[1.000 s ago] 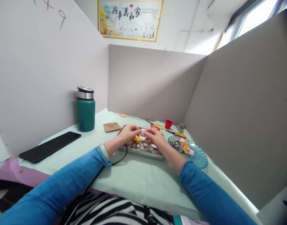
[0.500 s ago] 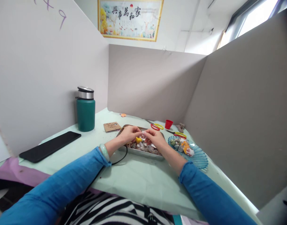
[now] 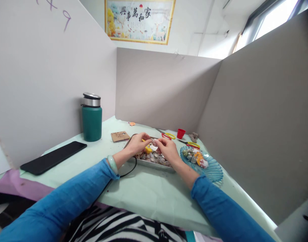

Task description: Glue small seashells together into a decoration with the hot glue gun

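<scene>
Over a shallow metal tray of small shells and pebble-like pieces, my two hands meet at the fingertips. My left hand, with a pale green bangle at its wrist, pinches one side of a small whitish-pink piece. The other side is pinched by my right hand. This piece looks like a shell, but it is too small to be sure. Below my left fingers shows a yellow piece; whether it touches them I cannot tell. The tray's far side is mostly hidden by my hands.
To the right, a blue ribbed glass plate bears shells and orange and white pieces. Behind stand a red cup and two scissors, one with yellow-red handles. At left are a green flask, a black phone-like slab and a brown card.
My hands have shifted slightly, and the pinched piece is turned and a little higher. More of the yellow piece and a white piece in the tray show now.
</scene>
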Demonstrator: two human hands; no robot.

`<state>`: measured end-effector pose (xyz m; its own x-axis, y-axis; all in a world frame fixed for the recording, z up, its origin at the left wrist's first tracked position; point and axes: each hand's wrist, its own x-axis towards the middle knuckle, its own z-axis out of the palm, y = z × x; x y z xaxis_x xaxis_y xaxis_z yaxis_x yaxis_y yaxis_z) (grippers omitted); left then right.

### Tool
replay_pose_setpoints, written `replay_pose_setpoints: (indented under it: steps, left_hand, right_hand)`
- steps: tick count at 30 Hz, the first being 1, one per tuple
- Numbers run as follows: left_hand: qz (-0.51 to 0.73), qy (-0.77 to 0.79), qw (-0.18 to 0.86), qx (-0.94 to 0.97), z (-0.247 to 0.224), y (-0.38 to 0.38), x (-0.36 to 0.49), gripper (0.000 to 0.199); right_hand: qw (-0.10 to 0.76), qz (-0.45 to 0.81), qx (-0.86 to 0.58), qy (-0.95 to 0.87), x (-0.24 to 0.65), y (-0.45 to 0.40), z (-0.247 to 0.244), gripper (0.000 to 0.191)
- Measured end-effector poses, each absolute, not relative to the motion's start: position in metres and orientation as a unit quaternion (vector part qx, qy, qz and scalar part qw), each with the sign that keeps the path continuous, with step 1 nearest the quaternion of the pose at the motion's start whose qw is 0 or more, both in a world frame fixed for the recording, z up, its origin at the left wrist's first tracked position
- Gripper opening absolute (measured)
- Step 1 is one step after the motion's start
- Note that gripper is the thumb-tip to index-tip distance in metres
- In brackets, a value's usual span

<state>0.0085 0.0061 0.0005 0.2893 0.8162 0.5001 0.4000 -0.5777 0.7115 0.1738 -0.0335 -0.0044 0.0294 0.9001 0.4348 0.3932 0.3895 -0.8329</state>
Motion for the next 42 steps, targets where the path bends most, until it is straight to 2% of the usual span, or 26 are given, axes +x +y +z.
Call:
replay_pose_setpoints:
  steps: [2,6,13,23,28,34,38,42]
  left_hand:
    - [0.433,0.403,0.235,0.771,0.001,0.005,0.009,0.036]
    - [0.393,0.391,0.305,0.774,0.001,0.002,0.009,0.041]
    - [0.387,0.328,0.350,0.788,0.004,-0.001,0.010,0.036]
    - [0.417,0.342,0.382,0.751,0.002,0.003,0.010,0.038]
    - [0.420,0.352,0.332,0.768,0.000,0.004,0.009,0.035]
    - [0.420,0.356,0.217,0.806,0.004,0.000,0.009,0.021]
    - [0.401,0.333,0.177,0.835,0.006,-0.005,0.011,0.033]
    - [0.374,0.305,0.150,0.863,0.006,-0.008,0.012,0.050]
  right_hand:
    - [0.519,0.191,-0.518,-0.653,0.173,-0.036,-0.003,0.027]
    - [0.488,0.095,-0.522,-0.693,0.170,-0.045,0.002,0.026]
    - [0.450,-0.024,-0.475,-0.756,0.169,-0.047,-0.002,0.022]
    - [0.407,-0.042,-0.461,-0.787,0.167,-0.048,-0.007,0.024]
    - [0.406,-0.051,-0.460,-0.788,0.167,-0.049,-0.005,0.025]
    - [0.426,-0.050,-0.456,-0.780,0.166,-0.051,-0.004,0.024]
    - [0.456,-0.062,-0.465,-0.756,0.166,-0.048,-0.005,0.025]
    - [0.449,-0.052,-0.490,-0.745,0.168,-0.044,-0.006,0.022]
